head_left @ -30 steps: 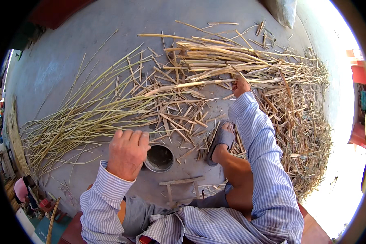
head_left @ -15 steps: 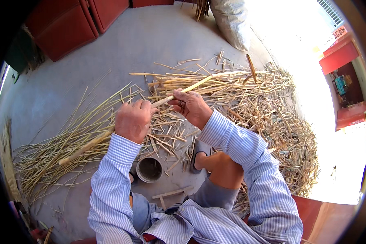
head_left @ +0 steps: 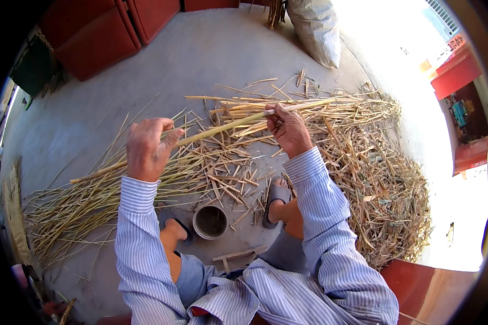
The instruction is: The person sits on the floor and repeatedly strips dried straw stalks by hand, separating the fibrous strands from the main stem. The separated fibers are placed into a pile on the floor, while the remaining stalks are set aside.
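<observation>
Floor (head_left: 146, 81), grey, bearing, left to right:
Pale bundle (head_left: 15, 211): at the left edge, cut off by the dark rim.
Thin greenish stalks (head_left: 87, 211): spread across the left part, partly behind the left sleeve (head_left: 138, 233).
Left hand (head_left: 148, 149): raised, fingers parted and loosely curved, thumb rightward; contact with the long stalk cannot be told.
Long stalk (head_left: 222, 129): slantwise over the middle, passing behind the left hand; far end hard to separate from the straw.
Round container (head_left: 210, 236): contents dark, indistinct.
Right hand (head_left: 290, 131): arm extended forward, fingers pinched closed on the long stalk.
White sack (head_left: 315, 35): far edge, top cropped.
Straw heap (head_left: 379, 206): toward the right edge.
</observation>
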Demonstrator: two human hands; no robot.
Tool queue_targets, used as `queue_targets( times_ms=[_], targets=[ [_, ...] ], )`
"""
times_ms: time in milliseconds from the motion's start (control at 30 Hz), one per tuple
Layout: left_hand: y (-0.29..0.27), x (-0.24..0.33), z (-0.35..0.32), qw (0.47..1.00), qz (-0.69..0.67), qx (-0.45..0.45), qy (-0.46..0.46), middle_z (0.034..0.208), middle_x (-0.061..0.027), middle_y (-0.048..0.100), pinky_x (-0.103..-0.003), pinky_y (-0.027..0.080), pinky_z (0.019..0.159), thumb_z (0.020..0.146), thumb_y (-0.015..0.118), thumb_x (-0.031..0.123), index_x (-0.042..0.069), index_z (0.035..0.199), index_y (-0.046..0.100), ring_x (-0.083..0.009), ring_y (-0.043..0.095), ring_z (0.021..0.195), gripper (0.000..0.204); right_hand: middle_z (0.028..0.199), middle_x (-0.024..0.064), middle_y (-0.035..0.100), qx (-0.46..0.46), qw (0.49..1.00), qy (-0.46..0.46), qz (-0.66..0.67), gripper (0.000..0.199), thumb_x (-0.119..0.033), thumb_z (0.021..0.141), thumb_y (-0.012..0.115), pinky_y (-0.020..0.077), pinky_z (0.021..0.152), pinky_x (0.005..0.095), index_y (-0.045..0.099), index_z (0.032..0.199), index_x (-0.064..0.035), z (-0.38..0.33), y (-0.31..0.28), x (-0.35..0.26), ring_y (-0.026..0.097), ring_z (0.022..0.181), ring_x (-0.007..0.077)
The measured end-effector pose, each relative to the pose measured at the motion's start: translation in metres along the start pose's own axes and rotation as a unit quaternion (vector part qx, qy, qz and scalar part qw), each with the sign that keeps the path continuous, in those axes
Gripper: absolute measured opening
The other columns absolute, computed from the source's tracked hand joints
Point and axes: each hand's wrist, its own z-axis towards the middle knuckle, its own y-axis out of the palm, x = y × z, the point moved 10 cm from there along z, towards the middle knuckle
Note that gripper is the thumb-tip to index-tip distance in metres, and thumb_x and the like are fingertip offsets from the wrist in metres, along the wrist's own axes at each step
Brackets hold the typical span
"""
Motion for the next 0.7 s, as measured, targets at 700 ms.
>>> queue_targets(
  times_ms=[700],
  targets=[
    [0.072, -0.04, -0.029, 0.928, -0.238, -0.193, -0.213, 0.054, -0.0023, 0.052, -0.029, 0.032, 0.046, 0.087, 0.072, 0.039, 0.0, 0.07, 0.061, -0.0093, 0.044, 0.05, 0.044, 0.112, 0.0169, 0.067, -0.16, 0.978, -0.13, 0.015, 0.021, -0.017, 0.1, 0.053, 0.0564, 0.09, 0.0344, 0.057, 0.114, -0.003, -0.013, 0.045, -0.065, 0.066, 0.104, 0.0264]
  ],
)
